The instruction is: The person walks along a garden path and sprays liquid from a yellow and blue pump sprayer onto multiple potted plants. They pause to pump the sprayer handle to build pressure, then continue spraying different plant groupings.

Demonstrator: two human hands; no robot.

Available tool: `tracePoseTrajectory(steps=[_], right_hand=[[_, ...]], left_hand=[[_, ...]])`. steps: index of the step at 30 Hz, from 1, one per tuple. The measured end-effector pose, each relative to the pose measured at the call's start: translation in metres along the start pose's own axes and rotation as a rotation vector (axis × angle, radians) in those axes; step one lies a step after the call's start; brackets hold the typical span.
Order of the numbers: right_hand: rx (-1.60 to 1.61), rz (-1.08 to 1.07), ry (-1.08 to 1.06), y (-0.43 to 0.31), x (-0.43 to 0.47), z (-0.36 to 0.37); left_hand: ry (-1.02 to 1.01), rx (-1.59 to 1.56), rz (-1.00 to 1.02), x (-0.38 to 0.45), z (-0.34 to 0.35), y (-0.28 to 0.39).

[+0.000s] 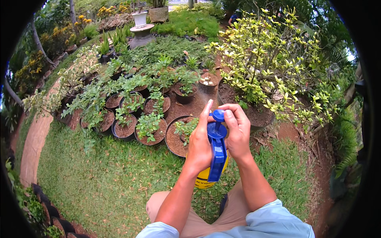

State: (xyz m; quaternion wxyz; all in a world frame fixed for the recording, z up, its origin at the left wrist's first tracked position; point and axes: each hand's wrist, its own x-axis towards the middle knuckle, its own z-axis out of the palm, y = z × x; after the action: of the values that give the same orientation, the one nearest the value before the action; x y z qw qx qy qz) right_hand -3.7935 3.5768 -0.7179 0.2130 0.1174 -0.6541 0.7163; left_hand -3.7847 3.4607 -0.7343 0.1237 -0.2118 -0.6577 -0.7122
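Note:
Both hands are around a pressure sprayer with a yellow tank [205,178] and a blue pump head [216,131], held upright above my lap. My left hand [200,142] presses against the left side of the head, one finger stretched forward past it. The right hand [239,131] curls round the far right side, its thumb against the round blue pump knob [218,114]. The blue handle [217,162] slopes back towards me. The nozzle is hidden by the fingers. Just beyond the sprayer, a leafy seedling [184,129] grows in a wide black pot [172,142].
Several potted leafy plants [125,126] cluster ahead on the left. A large yellow-green shrub [268,59] in a broad pot [262,119] stands at right. Grass [104,178] lies below, beside a curved path [37,134]. Farther back are a white planter [140,19] and a partly hidden person [233,18].

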Motion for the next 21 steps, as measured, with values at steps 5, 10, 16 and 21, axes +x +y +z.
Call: tracePoseTrajectory(steps=[5, 10, 16, 21], right_hand=[[-0.06, 0.484, 0.213, 0.006, -0.046, -0.028], [-0.071, 0.443, -0.263, -0.009, -0.091, -0.022], [0.345, 0.644, -0.174, 0.0, -0.092, -0.016], [0.358, 0.655, -0.11, -0.004, -0.09, -0.019]], left_hand=[[-0.071, 0.116, -0.104, 0.0, -0.01, 0.004], [-0.077, 0.248, -0.018, 0.004, -0.006, 0.001], [-0.081, 0.317, 0.017, 0.006, 0.004, 0.002], [-0.248, 0.223, -0.068, 0.012, 0.005, -0.002]])
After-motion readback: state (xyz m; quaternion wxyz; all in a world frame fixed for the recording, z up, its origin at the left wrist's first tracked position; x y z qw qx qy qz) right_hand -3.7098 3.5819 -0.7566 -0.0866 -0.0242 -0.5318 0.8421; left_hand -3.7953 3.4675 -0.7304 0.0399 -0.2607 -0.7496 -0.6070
